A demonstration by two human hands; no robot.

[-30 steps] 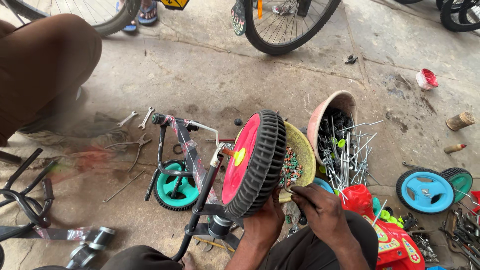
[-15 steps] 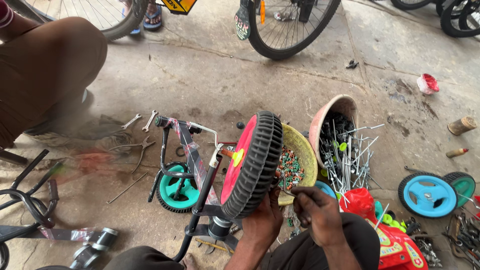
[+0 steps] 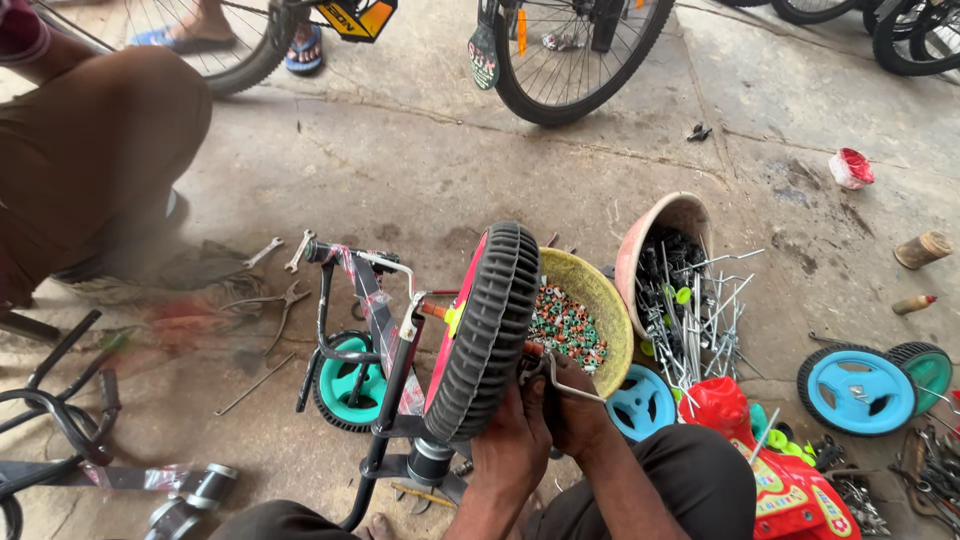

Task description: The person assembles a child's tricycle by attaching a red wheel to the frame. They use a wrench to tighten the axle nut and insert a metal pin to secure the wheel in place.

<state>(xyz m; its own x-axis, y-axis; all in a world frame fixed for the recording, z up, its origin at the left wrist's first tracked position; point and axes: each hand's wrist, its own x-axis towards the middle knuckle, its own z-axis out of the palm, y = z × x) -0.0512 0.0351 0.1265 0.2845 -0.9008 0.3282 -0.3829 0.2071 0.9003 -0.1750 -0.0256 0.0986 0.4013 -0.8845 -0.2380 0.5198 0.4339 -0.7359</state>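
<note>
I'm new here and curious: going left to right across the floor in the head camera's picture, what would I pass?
Spanners → teal small wheel → black-tyred red wheel → yellow bowl of small parts → pink bucket of metal rods → blue wheel.

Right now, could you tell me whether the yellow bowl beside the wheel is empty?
No, the yellow bowl holds a heap of small green, red and white parts, right behind the black-tyred wheel.
</note>
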